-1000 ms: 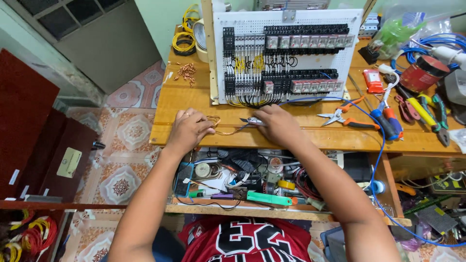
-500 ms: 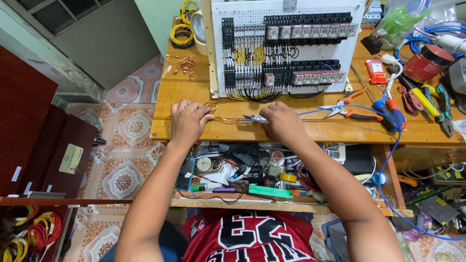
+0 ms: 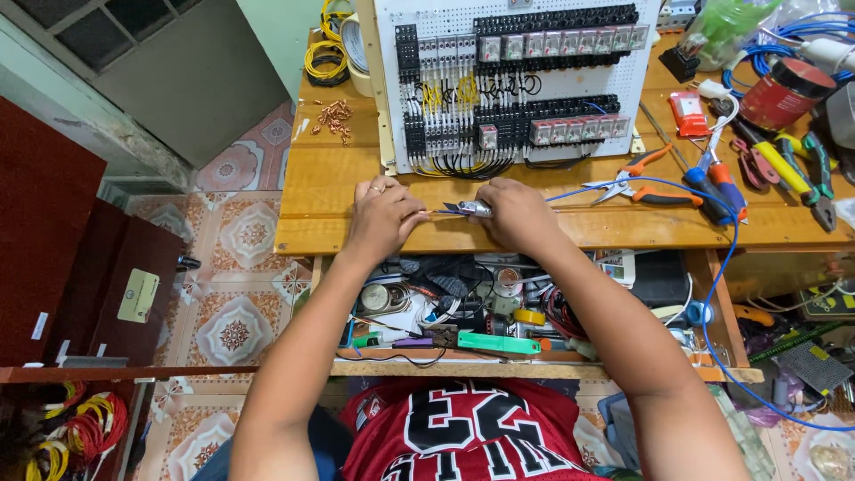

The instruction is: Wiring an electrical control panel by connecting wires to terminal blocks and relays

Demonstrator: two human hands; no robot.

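— Hands low on the bench, both of them. What's he got there?

— The left hand (image 3: pixel 383 216) is curled, fingertips pinching the end of a thin wire (image 3: pixel 438 212). The right hand (image 3: pixel 515 214) is closed round a small grey tool (image 3: pixel 470 209), its tip pointing at nine o'clock, straight at the wire end. I'd guess it's a crimper or stripper; too small to tell which.

— Why hold it so close to the table edge?

— Looks like steadiness to me. Both wrists rest on the wooden table (image 3: pixel 321 191), so the wire stays taut and level between the two hands.

— And that white board?

— The wiring panel (image 3: pixel 517 80) stands at twelve o'clock from the hands, just beyond the knuckles, rows of relays and black and yellow leads hanging from it. Near enough that a finished lead could go straight in, I'd judge.

— Anything else within reach?

— At two o'clock, orange-handled pliers (image 3: pixel 637 178) and blue-handled screwdrivers (image 3: pixel 712 183), well apart from his right hand. A blue cable (image 3: pixel 735 258) loops past them and down over the table edge. At eleven o'clock lies a little heap of copper terminals (image 3: pixel 335 116), and beyond it a yellow wire coil (image 3: pixel 325 58).

— Below his arms?

— An open drawer (image 3: pixel 534 367) at six o'clock, crammed with tape rolls, a gauge and a green-handled tool (image 3: pixel 497 344).
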